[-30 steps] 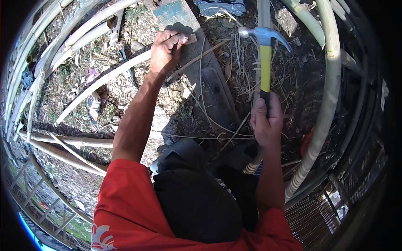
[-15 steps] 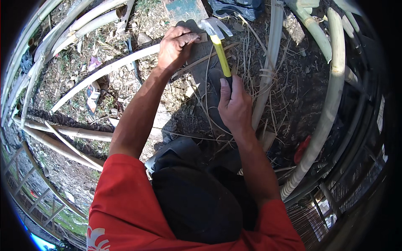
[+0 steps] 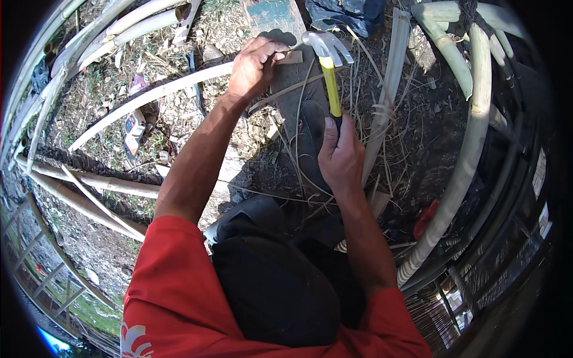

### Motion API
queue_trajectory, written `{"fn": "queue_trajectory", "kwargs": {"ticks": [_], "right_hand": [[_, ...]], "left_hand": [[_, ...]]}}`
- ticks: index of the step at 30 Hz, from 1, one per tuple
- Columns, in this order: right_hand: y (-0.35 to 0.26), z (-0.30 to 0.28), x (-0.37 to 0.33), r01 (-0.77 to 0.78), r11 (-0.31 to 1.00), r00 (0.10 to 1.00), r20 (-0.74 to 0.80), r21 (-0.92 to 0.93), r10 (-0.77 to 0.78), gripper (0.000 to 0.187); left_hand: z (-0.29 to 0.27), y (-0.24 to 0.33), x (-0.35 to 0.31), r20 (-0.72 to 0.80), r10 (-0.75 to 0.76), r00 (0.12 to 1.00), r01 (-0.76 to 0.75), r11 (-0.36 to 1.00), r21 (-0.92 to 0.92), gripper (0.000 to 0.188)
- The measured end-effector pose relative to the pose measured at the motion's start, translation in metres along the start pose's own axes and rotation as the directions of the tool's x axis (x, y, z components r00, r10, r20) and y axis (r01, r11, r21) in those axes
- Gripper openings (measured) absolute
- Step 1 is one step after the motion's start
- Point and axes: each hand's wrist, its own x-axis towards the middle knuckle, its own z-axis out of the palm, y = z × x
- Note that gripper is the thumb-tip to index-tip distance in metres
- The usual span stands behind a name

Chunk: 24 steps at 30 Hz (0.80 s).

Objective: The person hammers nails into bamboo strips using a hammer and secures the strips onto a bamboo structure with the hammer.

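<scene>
My right hand point(image 3: 342, 156) is wrapped round the dark grip of a claw hammer point(image 3: 332, 83) with a yellow handle. The hammer's metal head is raised just right of my left hand point(image 3: 253, 68), apart from it. My left hand is closed over the far end of a long, pale split bamboo strip point(image 3: 149, 98), whose short tip shows beyond the fingers. This end rests on a dark wooden plank point(image 3: 291, 110) on the ground. Whether the fingertips also pinch something small, such as a nail, I cannot make out.
Thick bamboo poles point(image 3: 474, 137) curve along the right, and more poles point(image 3: 143, 36) lie at the far left. A split bamboo length point(image 3: 388, 83) stands right of the hammer. Thin shavings litter the ground. A dark plastic bag point(image 3: 349, 15) lies at the far edge, a small box point(image 3: 134, 132) at left.
The hammer and my right hand have shifted a little to the right, away from my left hand. My left hand keeps its hold on the bamboo strip. The whole view has shifted slightly.
</scene>
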Motion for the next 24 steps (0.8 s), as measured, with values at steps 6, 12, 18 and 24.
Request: {"fn": "queue_trajectory", "kwargs": {"ticks": [6,12,18,24], "right_hand": [[-0.003,0.006,-0.006,0.067,0.998,0.997,-0.048,-0.002,-0.067,0.028],[-0.012,0.004,0.002,0.046,0.999,0.999,-0.019,0.013,-0.046,0.028],[0.0,0.009,0.006,-0.007,0.976,0.969,0.241,-0.217,0.06,0.028],[-0.024,0.002,0.011,0.06,0.998,0.997,-0.055,-0.006,-0.061,0.028]], "left_hand": [[-0.006,0.007,0.001,0.017,-0.077,0.997,0.078,0.996,-0.046,0.017],[-0.005,0.006,0.001,0.005,-0.016,1.0,0.016,1.0,-0.003,0.014],[-0.003,0.007,0.001,-0.004,-0.071,0.997,0.07,0.994,-0.08,0.011],[-0.006,0.011,-0.001,-0.016,-0.075,0.997,0.074,0.997,-0.026,0.01]]}}
